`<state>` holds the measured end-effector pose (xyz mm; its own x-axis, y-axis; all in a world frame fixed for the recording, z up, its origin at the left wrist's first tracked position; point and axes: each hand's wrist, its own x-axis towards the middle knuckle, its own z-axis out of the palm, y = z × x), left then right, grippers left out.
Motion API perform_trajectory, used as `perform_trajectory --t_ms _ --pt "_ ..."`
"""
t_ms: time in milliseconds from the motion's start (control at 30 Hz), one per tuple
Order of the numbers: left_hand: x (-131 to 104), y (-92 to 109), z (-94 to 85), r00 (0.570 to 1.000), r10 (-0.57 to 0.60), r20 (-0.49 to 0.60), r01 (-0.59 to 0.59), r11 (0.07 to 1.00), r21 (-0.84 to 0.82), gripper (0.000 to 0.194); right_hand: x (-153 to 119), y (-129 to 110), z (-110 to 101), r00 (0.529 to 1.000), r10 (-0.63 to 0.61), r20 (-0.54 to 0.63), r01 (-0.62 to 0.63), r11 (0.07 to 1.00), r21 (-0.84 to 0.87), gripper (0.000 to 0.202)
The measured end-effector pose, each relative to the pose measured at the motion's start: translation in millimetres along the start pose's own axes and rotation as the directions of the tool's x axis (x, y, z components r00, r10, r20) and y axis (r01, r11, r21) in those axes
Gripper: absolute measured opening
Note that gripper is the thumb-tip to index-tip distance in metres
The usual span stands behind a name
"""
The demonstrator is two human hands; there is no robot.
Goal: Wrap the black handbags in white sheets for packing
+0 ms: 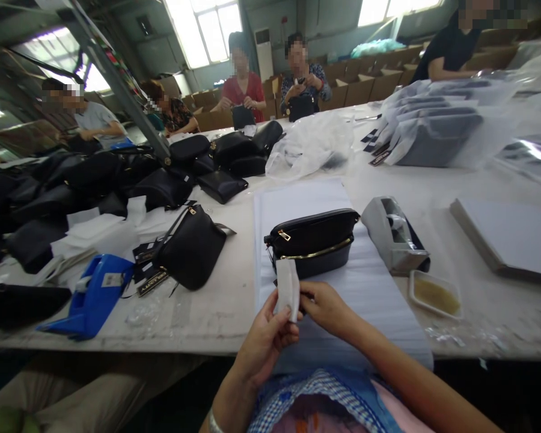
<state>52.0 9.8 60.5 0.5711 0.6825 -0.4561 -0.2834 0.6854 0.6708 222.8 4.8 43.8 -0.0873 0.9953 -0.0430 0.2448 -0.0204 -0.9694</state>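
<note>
Just in front of a black handbag (313,240) with gold zippers, my left hand (270,331) grips a folded strip of white wrapping sheet (288,285) between thumb and fingers. My right hand (327,307) is closed at the strip's right edge; its fingertips are partly hidden, and what they pinch is unclear. The bag stands upright on a stack of white sheets (270,210). The strip covers part of the bag's lower left front.
Left are a blue tape dispenser (99,288), a tagged black bag (198,249) and a pile of black bags (99,171). Right are a grey tape dispenser (392,234), a small dish (435,294) and a board stack (505,234). Several people work across the table.
</note>
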Motion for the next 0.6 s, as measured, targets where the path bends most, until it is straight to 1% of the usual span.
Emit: perform_trajectory --t_ms 100,167,200,233,267,300,333,367,400,433,467,500,533,567,600 --pt "0.1 3.4 8.8 1.0 0.007 0.012 -0.007 0.999 0.054 0.061 6.3 -7.6 1.4 0.999 0.053 0.007 -0.052 0.989 -0.14 0.02" --pt "0.8 3.0 8.3 0.999 0.032 -0.027 -0.029 0.994 0.101 0.075 7.0 -14.8 -6.2 0.998 0.046 0.044 -0.03 0.952 -0.304 0.023" --pt "1.4 2.5 5.4 0.998 0.04 -0.049 -0.033 0.989 0.143 0.082 5.6 -19.3 -13.4 0.998 0.021 0.064 0.007 0.913 -0.407 0.024" --pt "2.1 2.0 0.8 0.996 0.05 -0.07 -0.035 0.98 0.194 0.086 3.1 -24.2 -22.8 0.997 -0.02 0.074 0.055 0.864 -0.501 0.024" --pt "2.9 2.0 -5.2 0.994 0.063 -0.089 -0.039 0.966 0.256 0.089 0.0 -29.6 -34.1 0.994 -0.09 0.061 0.109 0.81 -0.576 0.023" --pt "3.5 2.8 -12.1 0.991 0.086 -0.104 -0.048 0.943 0.328 0.088 -3.3 -35.4 -46.7 0.982 -0.19 0.023 0.161 0.759 -0.631 0.02" --pt "3.8 4.5 -19.3 0.986 0.118 -0.118 -0.06 0.909 0.412 0.084 -5.9 -41.2 -60.3 0.951 -0.307 -0.035 0.205 0.712 -0.671 0.017" --pt "4.0 7.3 -26.1 0.976 0.166 -0.139 -0.073 0.858 0.508 0.077 -7.3 -47.0 -74.2 0.902 -0.421 -0.099 0.233 0.667 -0.708 0.016" --pt "4.0 11.0 -31.8 0.957 0.235 -0.171 -0.083 0.786 0.613 0.069 -6.9 -52.5 -87.8 0.841 -0.519 -0.151 0.247 0.618 -0.747 0.018" --pt "4.3 15.6 -35.8 0.925 0.32 -0.205 -0.081 0.694 0.716 0.062 -4.4 -57.4 -100.6 0.786 -0.592 -0.176 0.25 0.566 -0.786 0.022" --pt "5.2 20.6 -37.7 0.881 0.414 -0.229 -0.071 0.594 0.801 0.057 -0.1 -61.3 -112.3 0.75 -0.637 -0.176 0.245 0.515 -0.821 0.028" --pt "7.2 25.3 -37.2 0.833 0.503 -0.231 -0.068 0.506 0.86 0.054 5.9 -63.9 -122.6 0.742 -0.652 -0.154 0.24 0.474 -0.847 0.036" --pt "10.5 29.4 -34.4 0.792 0.574 -0.209 -0.088 0.445 0.891 0.054 12.8 -65.3 -131.5 0.759 -0.64 -0.122 0.241 0.449 -0.86 0.045" --pt "15.3 32.1 -29.6 0.768 0.618 -0.168 -0.137 0.415 0.899 0.057 20.1 -65.4 -139.0 0.792 -0.604 -0.087 0.245 0.446 -0.861 0.054" --pt "21.4 33.1 -23.4 0.765 0.633 -0.117 -0.207 0.414 0.886 0.064 27.2 -64.4 -145.5 0.831 -0.554 -0.056 0.248 0.458 -0.854 0.062"
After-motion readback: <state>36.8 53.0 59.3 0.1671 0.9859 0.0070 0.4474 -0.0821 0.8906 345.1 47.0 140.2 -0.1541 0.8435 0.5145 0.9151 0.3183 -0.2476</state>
